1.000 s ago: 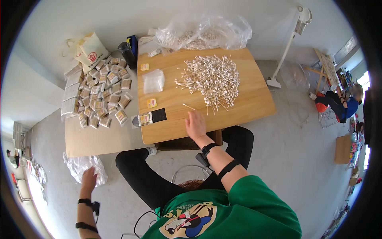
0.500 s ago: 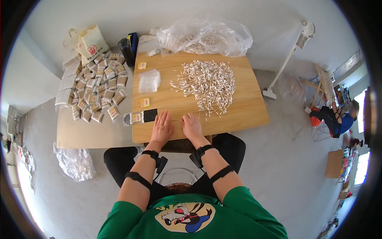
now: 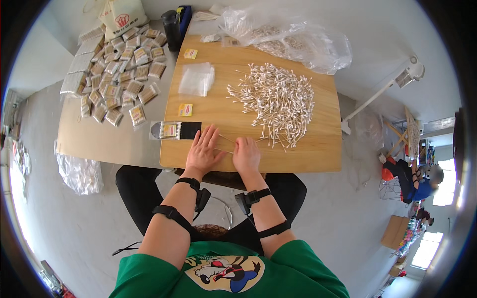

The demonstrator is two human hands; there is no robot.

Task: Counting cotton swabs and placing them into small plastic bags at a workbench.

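Observation:
My left hand (image 3: 202, 153) lies palm down near the table's front edge, fingers stretched and thumb apart. Its fingertips are beside a black pad (image 3: 191, 130). Adjoining that pad is a clear bag holding a row of cotton swabs with a yellow card (image 3: 170, 130). My right hand (image 3: 247, 155) has its fingers curled down onto the wood, pinching thin cotton swabs. A few swab sticks (image 3: 227, 138) lie between the two hands. Beyond my right hand is a big loose heap of cotton swabs (image 3: 283, 102).
A yellow card (image 3: 185, 110), clear bags (image 3: 196, 79) and another card (image 3: 190, 53) lie along the left. Packed swab bags (image 3: 134, 89) cover a metal table, near a dark bottle (image 3: 172, 31). A large plastic bag (image 3: 308, 42) sits behind. A person (image 3: 422, 186) sits far right.
The view has turned and shifted. My left hand's fingers are more spread. My right hand has curled its fingers more, and swab sticks now show between the hands.

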